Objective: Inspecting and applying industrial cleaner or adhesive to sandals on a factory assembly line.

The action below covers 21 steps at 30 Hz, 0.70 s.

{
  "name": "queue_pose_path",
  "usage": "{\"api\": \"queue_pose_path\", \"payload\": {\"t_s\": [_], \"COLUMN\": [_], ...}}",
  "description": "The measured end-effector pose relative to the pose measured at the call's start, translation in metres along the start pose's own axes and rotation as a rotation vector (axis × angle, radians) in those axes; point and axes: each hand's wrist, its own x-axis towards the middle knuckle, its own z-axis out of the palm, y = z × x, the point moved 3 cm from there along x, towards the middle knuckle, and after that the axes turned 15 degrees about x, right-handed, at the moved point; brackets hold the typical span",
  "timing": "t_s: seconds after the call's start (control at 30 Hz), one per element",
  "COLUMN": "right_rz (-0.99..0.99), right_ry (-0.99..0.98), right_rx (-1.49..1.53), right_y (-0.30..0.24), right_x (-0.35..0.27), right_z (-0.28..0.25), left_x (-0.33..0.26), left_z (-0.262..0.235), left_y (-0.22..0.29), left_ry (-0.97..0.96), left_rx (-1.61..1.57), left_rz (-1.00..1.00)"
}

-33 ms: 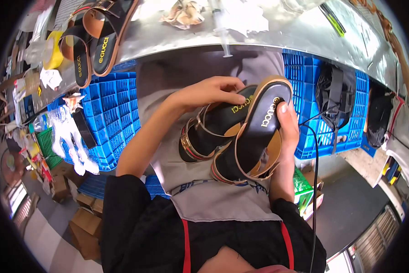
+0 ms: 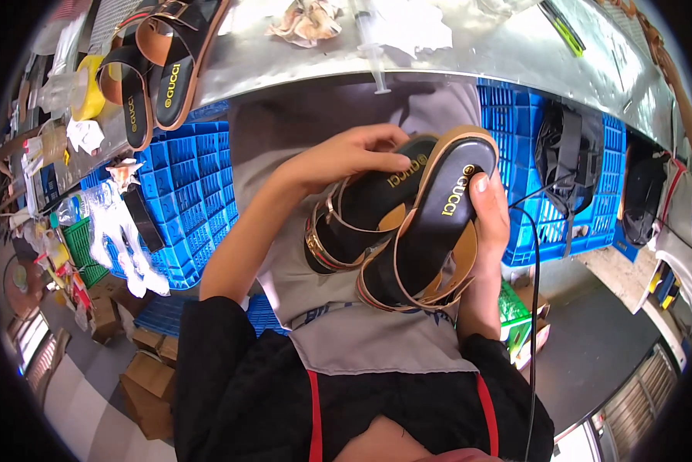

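Note:
I hold two black sandals with tan and gold straps above my lap, below the edge of a metal table [image 2: 500, 54]. My left hand [image 2: 346, 158] rests its fingers on the toe end of the left sandal [image 2: 353, 223], whose gold straps face me. My right hand [image 2: 490, 219] grips the right sandal [image 2: 430, 231] from the side, thumb on its black insole. The two sandals overlap, the right one lying partly over the left. A grey apron [image 2: 376, 339] covers my lap beneath them.
A second pair of black sandals [image 2: 157, 69] lies on the table at the upper left, near a yellow tape roll [image 2: 92, 92]. A syringe [image 2: 367, 54] and crumpled paper [image 2: 307, 19] lie on the table. Blue crates [image 2: 196, 192] flank my legs. Cardboard boxes [image 2: 145, 377] sit lower left.

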Motion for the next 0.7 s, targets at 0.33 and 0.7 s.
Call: {"api": "queue_pose_path", "payload": {"t_s": [0.33, 0.7], "right_rz": [-0.104, -0.101], "right_ry": [-0.206, -0.152], "right_rx": [-0.093, -0.176], "right_y": [-0.011, -0.019], "right_x": [0.001, 0.009], "right_z": [0.011, -0.008], "left_x": [-0.091, -0.1], "left_z": [-0.001, 0.006], "left_y": [0.021, 0.034], "left_ry": [0.727, 0.914], "left_rx": [-0.455, -0.545], "left_rz": [0.25, 0.392]}}
